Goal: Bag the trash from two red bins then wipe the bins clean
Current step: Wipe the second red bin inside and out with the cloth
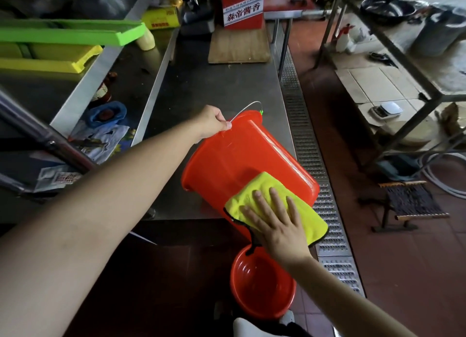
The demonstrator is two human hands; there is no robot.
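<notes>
Now: left hand (213, 121) grip pinches handle (245, 109) | right hand (273, 220) flat on cloth (267, 193)

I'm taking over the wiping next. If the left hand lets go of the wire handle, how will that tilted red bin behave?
The red bin looks empty and thin-walled, so probably light. Tilted on the steel table's edge, it would likely roll or tip off. The yellow cloth, pressed by the right hand, may slide on glossy plastic.

You stand at a long steel counter (216, 89) in dim light. Beside it a perforated metal drain grate (306, 145) runs along the dark red tiled floor (393, 268), with a metal-framed rack (393, 46) to your right.
</notes>
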